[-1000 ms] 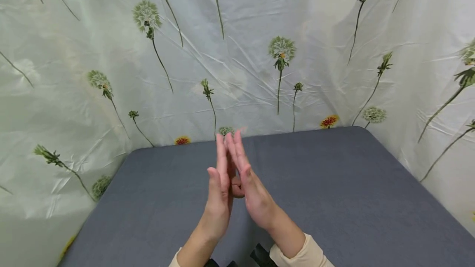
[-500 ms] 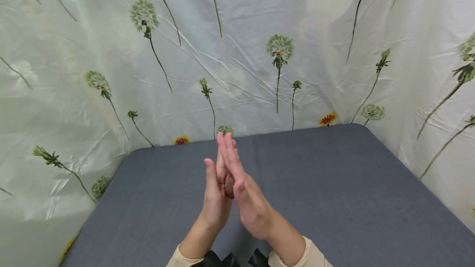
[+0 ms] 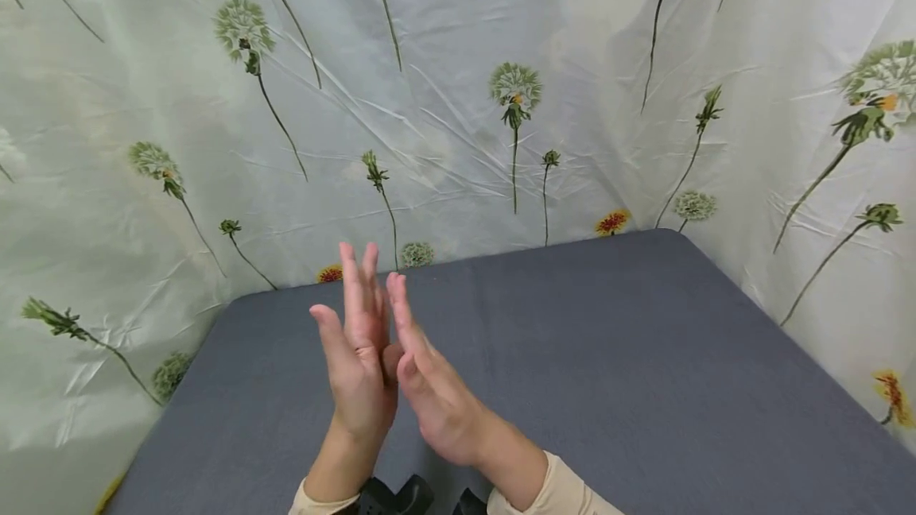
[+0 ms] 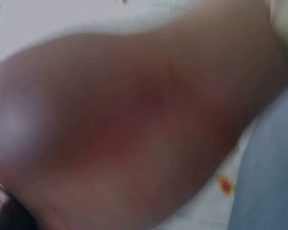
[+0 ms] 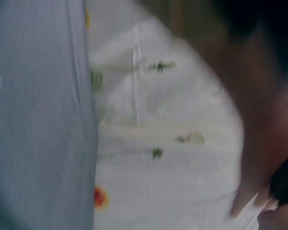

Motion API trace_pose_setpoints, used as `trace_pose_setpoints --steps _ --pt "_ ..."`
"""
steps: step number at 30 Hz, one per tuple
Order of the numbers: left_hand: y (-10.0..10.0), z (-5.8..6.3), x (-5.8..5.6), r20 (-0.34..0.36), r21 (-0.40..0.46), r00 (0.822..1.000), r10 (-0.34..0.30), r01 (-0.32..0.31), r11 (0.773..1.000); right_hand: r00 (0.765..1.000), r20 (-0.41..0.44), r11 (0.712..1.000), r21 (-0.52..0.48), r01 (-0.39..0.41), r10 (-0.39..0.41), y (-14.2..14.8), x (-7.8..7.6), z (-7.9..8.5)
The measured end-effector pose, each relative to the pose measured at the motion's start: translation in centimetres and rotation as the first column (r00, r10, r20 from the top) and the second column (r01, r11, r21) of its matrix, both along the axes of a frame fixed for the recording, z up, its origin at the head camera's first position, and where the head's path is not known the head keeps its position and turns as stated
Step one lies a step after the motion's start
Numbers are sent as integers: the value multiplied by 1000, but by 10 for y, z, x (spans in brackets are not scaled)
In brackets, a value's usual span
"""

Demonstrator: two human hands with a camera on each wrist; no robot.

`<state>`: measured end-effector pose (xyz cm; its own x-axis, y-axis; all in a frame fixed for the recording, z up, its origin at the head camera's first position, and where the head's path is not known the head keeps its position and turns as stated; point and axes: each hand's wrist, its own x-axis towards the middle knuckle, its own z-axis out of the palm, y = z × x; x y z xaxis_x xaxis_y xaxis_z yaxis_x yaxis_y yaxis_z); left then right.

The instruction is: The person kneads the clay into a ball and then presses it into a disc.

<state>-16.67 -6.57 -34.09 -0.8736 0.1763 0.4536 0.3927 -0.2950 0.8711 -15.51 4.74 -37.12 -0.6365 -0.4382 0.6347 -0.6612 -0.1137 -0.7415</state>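
My left hand (image 3: 360,368) stands upright with straight fingers and the thumb held away from them. Facing it, my right hand (image 3: 445,404) leans in at a slant, its fingers straight and its fingertips lower than the left ones. Between the palms sits a small brownish rounded lump (image 3: 391,361), mostly hidden; its material cannot be told. In the left wrist view a blurred hand (image 4: 115,120) fills most of the picture. A dark, blurred hand (image 5: 261,124) shows along the right side of the right wrist view.
A grey padded table (image 3: 608,356) lies under the hands. Behind and beside it hangs a pale curtain (image 3: 458,125) printed with dandelions and other flowers. Black wrist devices (image 3: 393,497) sit close together below the hands, near cream sleeves (image 3: 551,491).
Both hands have shifted left. The right hand has slid back against the left, so its fingertips now sit lower, and the fingertips have parted. The lump stays between the palms.
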Motion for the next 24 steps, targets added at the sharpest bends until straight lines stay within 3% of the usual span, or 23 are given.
trace_pose_setpoints --steps 2,6,10,14,16,19,22,24 --pt "-3 -5 -6 27 24 1000 -9 8 1000 998 -67 1000 19 19 -17 -5 4 2" --pt "6 -18 -11 61 -3 993 -99 99 995 992 -115 999 -10 51 -52 2 2 6" --pt "19 -23 -5 66 -92 987 -150 156 984 997 -46 997 -55 59 -61 20 -11 7" --pt "24 -20 4 52 -131 980 -193 199 971 996 55 994 -75 74 -70 34 -23 3" --pt "22 -16 6 16 -126 982 -188 188 974 995 89 994 -86 62 -55 33 -26 -1" --pt "12 -10 2 -44 -89 992 -118 114 990 996 92 997 -69 20 -13 19 -23 -9" --pt "1 -11 -8 -73 -40 997 -25 22 999 1000 7 1000 8 18 -18 1 -11 -12" --pt "-1 -16 -14 -76 -24 997 -10 8 1000 997 -61 998 38 43 -40 -5 -3 -9"
